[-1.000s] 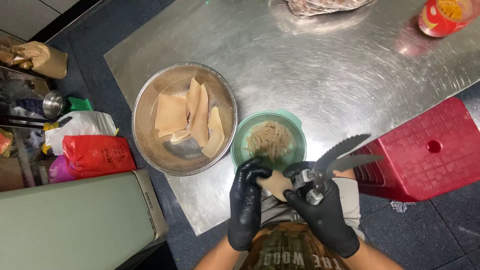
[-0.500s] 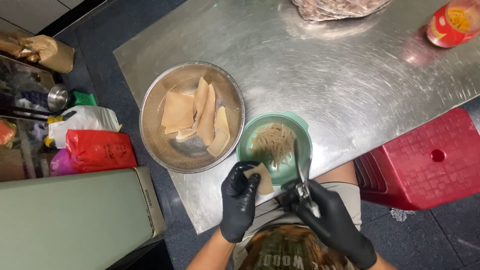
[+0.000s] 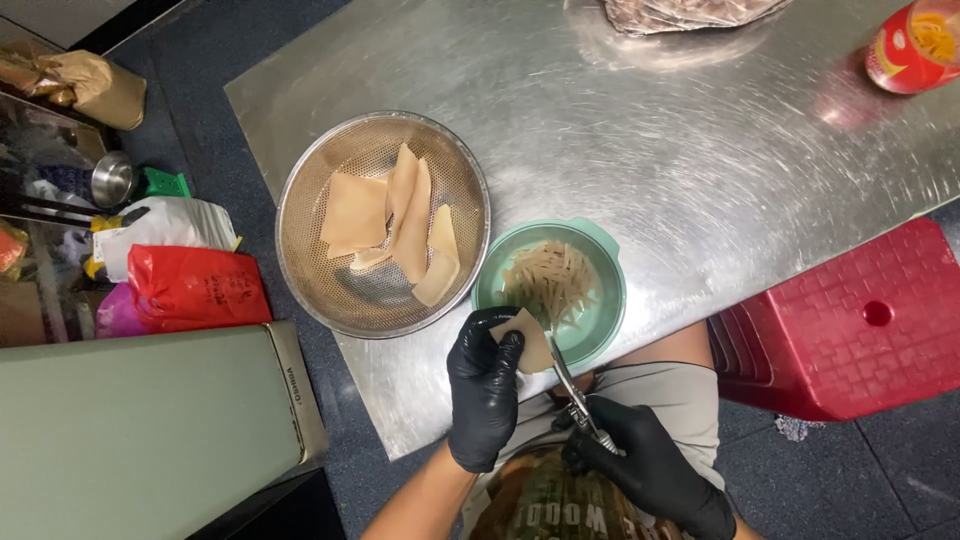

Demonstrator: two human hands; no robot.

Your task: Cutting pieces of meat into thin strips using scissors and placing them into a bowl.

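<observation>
Left hand [image 3: 485, 395], black-gloved: fingers pinched closed on a flat beige sheet [image 3: 524, 343], held at the near rim of a green bowl [image 3: 600, 318].

Right hand [image 3: 650, 465], black-gloved: closed around the handles of a pair of scissors [image 3: 570, 385], just beside and slightly nearer the body than the left hand. The blades run up from this grip to the lower edge of the held sheet; whether they are open or closed at the tip cannot be told.

Green bowl: directly beyond the pinched sheet, on the steel table [image 3: 700, 190]. Contains a heap of thin beige strips [image 3: 552, 280].

Metal colander [image 3: 383, 222]: beyond and to the left of the left hand, its rim just beside the bowl's. Holds several more uncut beige sheets, overlapping and partly leaning on one another.

Red plastic stool [image 3: 850, 325]: to the right of both hands, beside the table's near edge.

Red-capped container [image 3: 915, 45]: well apart, at the far right of the table.

Red bag [image 3: 195, 288] and white bag [image 3: 155, 228]: on the floor, well to the left of the left hand.

Grey-green box [image 3: 140, 420]: left of the left hand, below the bags.
</observation>
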